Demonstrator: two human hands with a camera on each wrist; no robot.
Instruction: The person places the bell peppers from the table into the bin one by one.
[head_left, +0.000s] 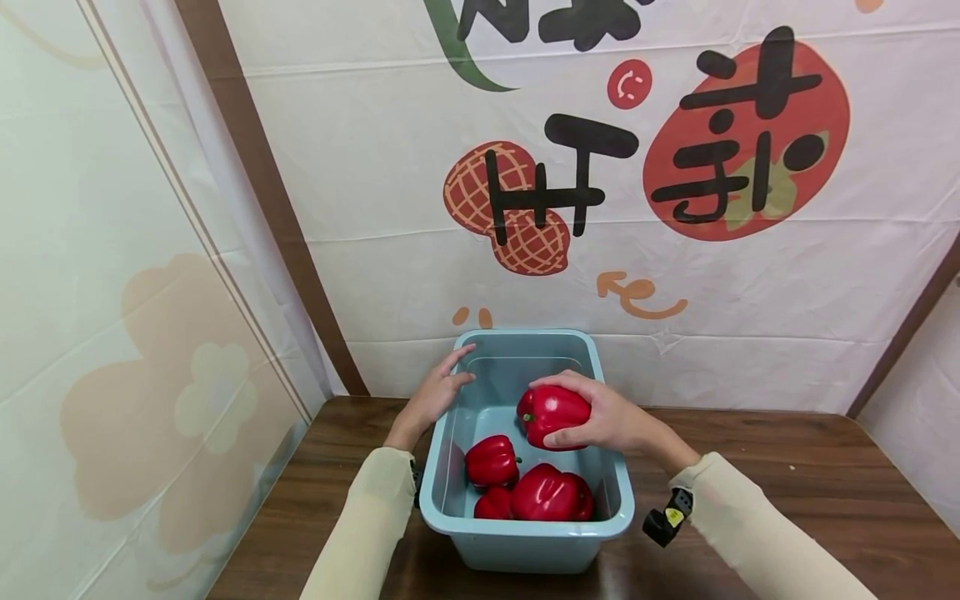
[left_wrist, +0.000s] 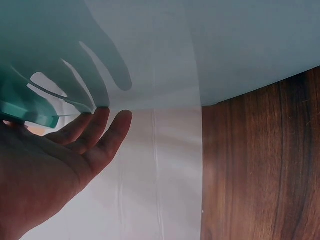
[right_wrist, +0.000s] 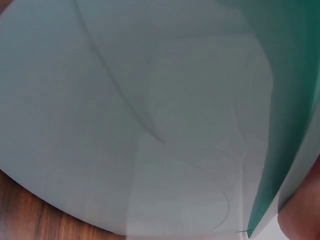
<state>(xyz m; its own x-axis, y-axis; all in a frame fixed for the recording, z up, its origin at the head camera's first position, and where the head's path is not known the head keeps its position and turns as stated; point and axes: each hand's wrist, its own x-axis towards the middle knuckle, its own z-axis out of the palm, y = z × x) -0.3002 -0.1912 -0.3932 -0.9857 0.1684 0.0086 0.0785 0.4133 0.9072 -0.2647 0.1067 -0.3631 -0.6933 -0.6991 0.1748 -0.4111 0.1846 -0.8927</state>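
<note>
A red bell pepper [head_left: 553,417] is held in my right hand [head_left: 600,412], above the inside of a light blue plastic bin [head_left: 525,528]. The thumb lies on the pepper's near side, the fingers over its top. Below, several more red bell peppers [head_left: 551,493] rest on the bin floor, one [head_left: 491,461] on its side at the left. My left hand [head_left: 435,398] is at the bin's left rim with fairly straight fingers. In the left wrist view, fingertips [left_wrist: 125,120] are at the outer wall. The right wrist view shows mostly bin wall [right_wrist: 100,125], with a bit of hand at the edge.
The bin stands on a dark brown wooden table [head_left: 750,475], close to a white printed cloth [head_left: 375,275] behind it. Another cloth [head_left: 150,208] hangs along the left side. Black straps with small devices [head_left: 667,518] are on the wrists.
</note>
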